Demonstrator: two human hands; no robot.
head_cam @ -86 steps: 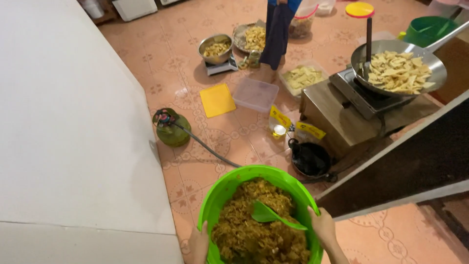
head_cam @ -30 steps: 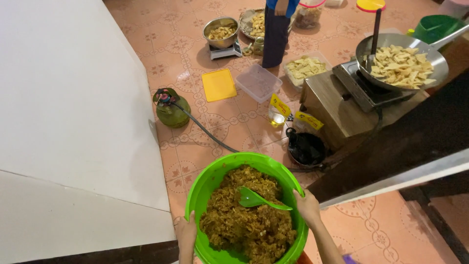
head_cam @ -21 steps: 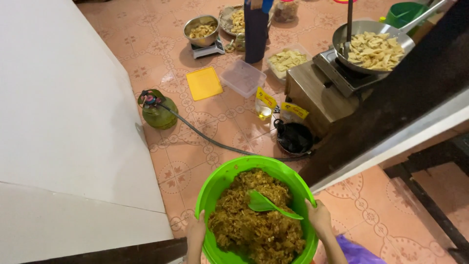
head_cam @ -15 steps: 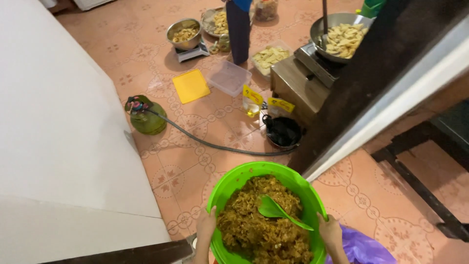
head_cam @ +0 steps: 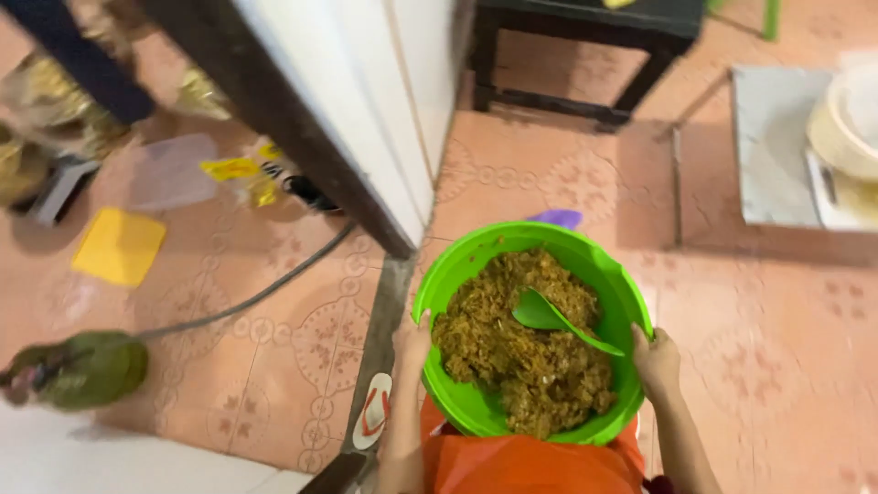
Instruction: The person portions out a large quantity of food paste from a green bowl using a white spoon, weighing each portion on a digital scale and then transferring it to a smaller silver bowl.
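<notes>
Green bowl at lower centre of frame, carried above the tiled floor, filled with brown shredded food. Green spoon lies on the food, handle pointing lower right. Left hand grips the bowl's left rim, fingers closed on the edge. Right hand grips the right rim, thumb over the lip. Orange garment just below the bowl. Green gas cylinder at lower left, hose running from it toward the upper centre. Yellow lid at left, blurred. Dark stool at top.
</notes>
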